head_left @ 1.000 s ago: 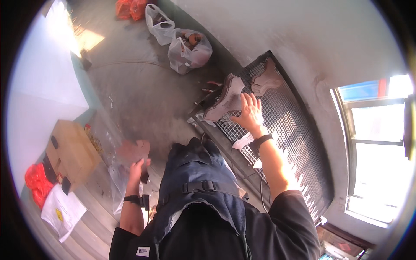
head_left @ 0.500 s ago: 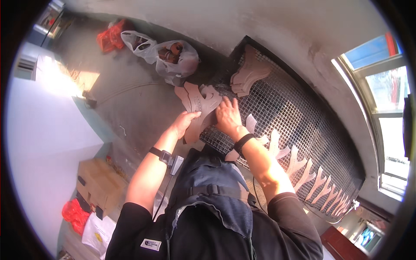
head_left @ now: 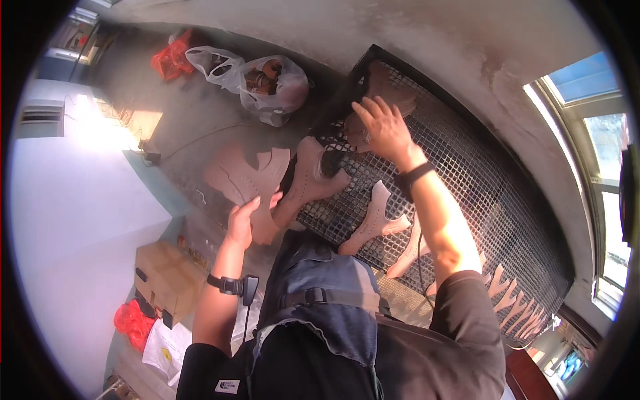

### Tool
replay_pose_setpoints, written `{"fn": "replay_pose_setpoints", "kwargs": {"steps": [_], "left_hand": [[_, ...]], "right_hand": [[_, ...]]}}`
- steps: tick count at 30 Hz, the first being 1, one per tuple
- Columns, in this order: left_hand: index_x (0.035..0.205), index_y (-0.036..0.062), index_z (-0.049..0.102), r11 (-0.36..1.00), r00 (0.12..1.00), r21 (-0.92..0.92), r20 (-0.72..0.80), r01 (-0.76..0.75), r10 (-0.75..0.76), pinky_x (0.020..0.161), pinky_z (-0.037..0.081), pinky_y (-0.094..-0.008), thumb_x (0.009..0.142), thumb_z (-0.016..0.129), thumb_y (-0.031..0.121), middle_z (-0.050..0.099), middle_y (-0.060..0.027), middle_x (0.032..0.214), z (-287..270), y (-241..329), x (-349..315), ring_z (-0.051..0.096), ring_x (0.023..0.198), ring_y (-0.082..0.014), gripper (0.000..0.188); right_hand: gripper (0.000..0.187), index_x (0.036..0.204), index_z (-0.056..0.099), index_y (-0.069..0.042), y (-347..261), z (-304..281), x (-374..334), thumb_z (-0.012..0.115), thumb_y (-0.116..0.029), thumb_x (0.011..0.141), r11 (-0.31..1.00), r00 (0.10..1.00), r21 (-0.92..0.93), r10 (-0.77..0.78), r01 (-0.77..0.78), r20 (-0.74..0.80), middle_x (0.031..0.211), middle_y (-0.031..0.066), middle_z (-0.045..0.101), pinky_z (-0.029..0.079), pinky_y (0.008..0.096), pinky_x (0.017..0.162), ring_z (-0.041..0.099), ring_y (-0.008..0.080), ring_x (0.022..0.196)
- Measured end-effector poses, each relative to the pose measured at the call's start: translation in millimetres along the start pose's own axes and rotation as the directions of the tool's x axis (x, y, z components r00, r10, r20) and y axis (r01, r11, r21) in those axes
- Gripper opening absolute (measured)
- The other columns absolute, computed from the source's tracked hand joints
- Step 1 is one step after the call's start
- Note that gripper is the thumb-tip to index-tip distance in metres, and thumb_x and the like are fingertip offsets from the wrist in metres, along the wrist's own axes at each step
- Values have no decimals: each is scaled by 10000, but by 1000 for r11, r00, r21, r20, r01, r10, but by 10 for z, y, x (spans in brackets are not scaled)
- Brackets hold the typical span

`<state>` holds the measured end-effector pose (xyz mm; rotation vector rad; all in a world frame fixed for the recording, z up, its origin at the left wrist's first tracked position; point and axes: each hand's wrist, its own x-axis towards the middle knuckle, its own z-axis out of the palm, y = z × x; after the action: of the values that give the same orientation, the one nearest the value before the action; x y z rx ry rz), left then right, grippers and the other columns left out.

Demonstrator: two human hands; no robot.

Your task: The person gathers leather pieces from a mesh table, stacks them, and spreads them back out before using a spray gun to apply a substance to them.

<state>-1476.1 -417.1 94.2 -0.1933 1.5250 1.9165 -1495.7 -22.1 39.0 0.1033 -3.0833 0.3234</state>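
My left hand (head_left: pixel 242 223) grips flat, pinkish-brown shoe upper pieces (head_left: pixel 253 177) by their lower part, off the left edge of the mesh rack (head_left: pixel 460 173); how many is hard to tell. Just right of them a Y-shaped upper piece with punched holes (head_left: pixel 308 183) lies across the rack's left edge. My right hand (head_left: pixel 390 133), fingers stretched out, is over a pile of similar pieces (head_left: pixel 393 87) at the rack's far left corner and partly covers it. Nothing shows in that hand. Another Y-shaped piece (head_left: pixel 375 223) lies along the rack's near edge.
More pieces (head_left: pixel 513 300) line the near edge toward the right. White plastic bags (head_left: pixel 273 90) and a red bag (head_left: pixel 173 57) sit on the floor at the far left. A cardboard box (head_left: pixel 170 277) stands at the near left. Beyond the rack is a wall with a window (head_left: pixel 593 133).
My right hand has moved from the rack's left edge, away and to the right, over the far pile. My left hand has drawn its pieces leftward. One piece now lies separate at the edge.
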Motion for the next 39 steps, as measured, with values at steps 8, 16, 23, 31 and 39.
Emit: {"fn": "replay_pose_setpoints", "kwargs": {"steps": [8, 16, 23, 31, 39], "left_hand": [[1376, -113, 528, 997, 990, -10, -121, 71, -72, 1065, 498, -484, 965, 534, 156, 616, -287, 1342, -265, -280, -759, 649, 1188, -390, 492], [1361, -118, 532, 992, 979, -108, -183, 66, -85, 1038, 518, -470, 980, 533, 156, 642, -282, 1299, -197, -490, -1000, 667, 1152, -376, 469], [1332, -118, 558, 998, 996, -63, -88, 10, -15, 993, 540, -466, 995, 542, 193, 656, -272, 1272, -133, -522, -1058, 685, 1106, -372, 458], [1345, -88, 564, 934, 974, -326, 212, 145, -77, 926, 560, -371, 1060, 469, 268, 699, -217, 1188, -163, -522, -1198, 716, 1017, -270, 465], [1481, 47, 459, 620, 807, -678, 579, 394, 121, 1103, 475, -428, 1019, 454, 577, 561, -151, 1429, 387, -471, -1430, 565, 1311, -278, 703]], "right_hand": [[856, 1590, 340, -260, 405, -33, 371, 753, -176, 844, 785, 819, -333, -354, 522, 452, 1566, 64, 430, 252, 526, 1240, 338, 279, 1499], [488, 1360, 574, -171, 427, 259, 269, 669, -145, 881, 774, 822, -280, -516, 568, 240, 1414, 64, 544, 280, 486, 1226, 461, 234, 1396], [414, 1194, 632, -130, 420, 211, 213, 712, -134, 788, 871, 895, -207, -428, 445, 124, 1189, 60, 673, 426, 472, 1079, 621, 265, 1165], [410, 1144, 648, -106, -1058, -1468, -426, 754, -127, 749, 843, 748, 113, -396, 527, -533, 1165, 100, 702, 561, 438, 890, 684, 316, 1078], [505, 1330, 634, -206, -2791, -1382, -1807, 593, -235, 828, 593, 604, 122, -789, 796, -112, 1525, 84, 505, 279, 564, 1225, 426, 288, 1455]]}}
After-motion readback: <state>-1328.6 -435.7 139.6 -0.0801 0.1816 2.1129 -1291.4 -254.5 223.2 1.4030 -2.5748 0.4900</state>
